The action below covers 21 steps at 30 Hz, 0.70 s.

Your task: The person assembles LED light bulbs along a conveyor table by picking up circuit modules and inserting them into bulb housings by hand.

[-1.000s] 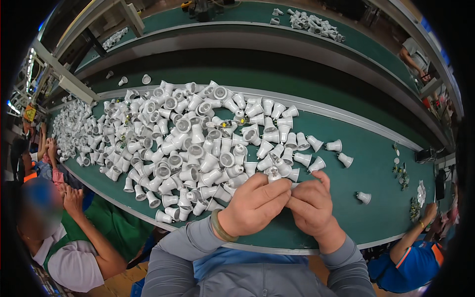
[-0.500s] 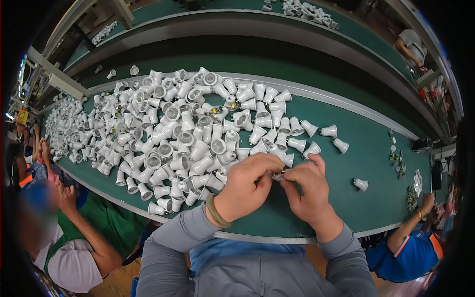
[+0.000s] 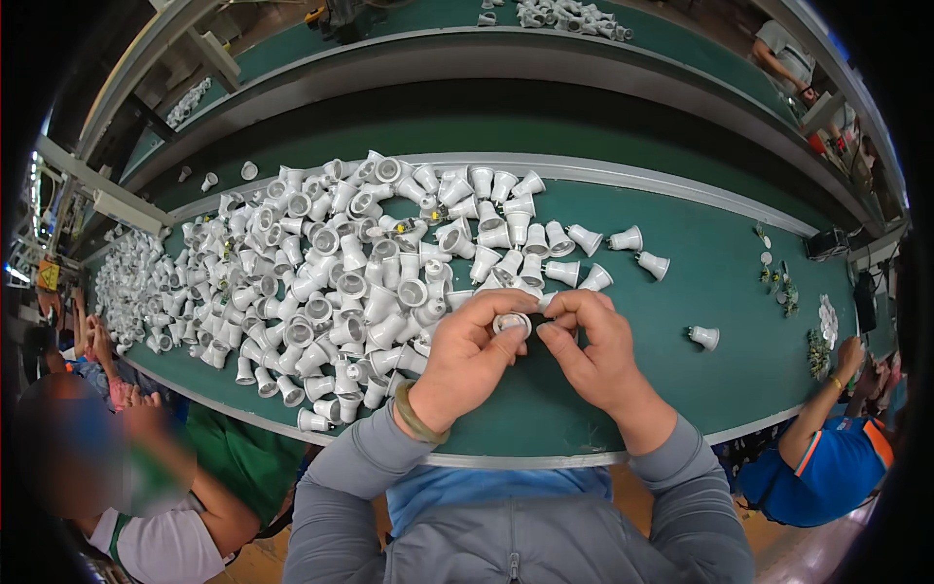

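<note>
My left hand (image 3: 469,352) is closed around a white lamp housing (image 3: 512,322), with its round rim turned up toward me and the thumb against it. Close beside it, my right hand (image 3: 601,362) has its thumb and forefinger brought together. Something small and dark shows at those fingertips, too small to make out. Both hands are above the green table (image 3: 545,419), near its front edge. Just beyond and to the left lies a large pile of white cup-shaped lamp housings (image 3: 321,282), several with pins at their narrow ends.
One loose housing (image 3: 703,338) lies right of my hands. Small circuit boards (image 3: 818,355) and a stack of white discs (image 3: 828,319) are at the right end, near a black box (image 3: 827,244). Co-workers sit on both sides; one's forearm (image 3: 825,394) reaches onto the table at right.
My left hand has turned, so the housing's round rim now shows. Both hands stay close together, and the right fingertips have shifted slightly left. The whole view has shifted a little.
</note>
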### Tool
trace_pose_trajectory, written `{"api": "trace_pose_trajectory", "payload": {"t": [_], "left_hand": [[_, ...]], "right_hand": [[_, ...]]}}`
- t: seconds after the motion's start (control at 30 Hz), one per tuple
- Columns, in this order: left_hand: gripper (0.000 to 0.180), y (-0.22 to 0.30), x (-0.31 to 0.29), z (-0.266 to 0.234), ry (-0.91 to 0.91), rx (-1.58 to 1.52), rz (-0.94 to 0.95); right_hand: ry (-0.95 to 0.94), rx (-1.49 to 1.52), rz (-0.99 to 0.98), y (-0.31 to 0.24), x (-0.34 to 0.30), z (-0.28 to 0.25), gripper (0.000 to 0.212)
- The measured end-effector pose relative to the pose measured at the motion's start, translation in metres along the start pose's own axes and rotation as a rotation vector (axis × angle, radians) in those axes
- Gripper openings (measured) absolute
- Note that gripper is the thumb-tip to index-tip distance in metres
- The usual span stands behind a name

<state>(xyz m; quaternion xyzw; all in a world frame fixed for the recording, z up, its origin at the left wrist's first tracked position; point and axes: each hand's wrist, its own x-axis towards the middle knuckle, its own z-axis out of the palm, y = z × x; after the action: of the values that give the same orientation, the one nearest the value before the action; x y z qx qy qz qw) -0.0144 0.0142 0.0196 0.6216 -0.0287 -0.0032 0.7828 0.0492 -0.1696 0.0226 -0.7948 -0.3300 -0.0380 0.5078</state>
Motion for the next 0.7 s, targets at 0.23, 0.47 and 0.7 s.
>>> {"api": "trace_pose_trajectory", "payload": {"t": [0.23,0.47,0.7], "left_hand": [[0.029,0.013,0.003,-0.008,0.143,-0.161,-0.128],[0.030,0.073,0.060,-0.024,0.147,0.284,-0.042],[0.039,0.063,0.219,-0.122,0.124,1.425,0.451]], "right_hand": [[-0.034,-0.020,-0.025,0.001,0.000,0.000,0.017],[-0.016,0.029,-0.078,-0.001,0.000,0.001,0.015],[-0.082,-0.013,-0.185,-0.009,-0.010,0.007,0.016]]}}
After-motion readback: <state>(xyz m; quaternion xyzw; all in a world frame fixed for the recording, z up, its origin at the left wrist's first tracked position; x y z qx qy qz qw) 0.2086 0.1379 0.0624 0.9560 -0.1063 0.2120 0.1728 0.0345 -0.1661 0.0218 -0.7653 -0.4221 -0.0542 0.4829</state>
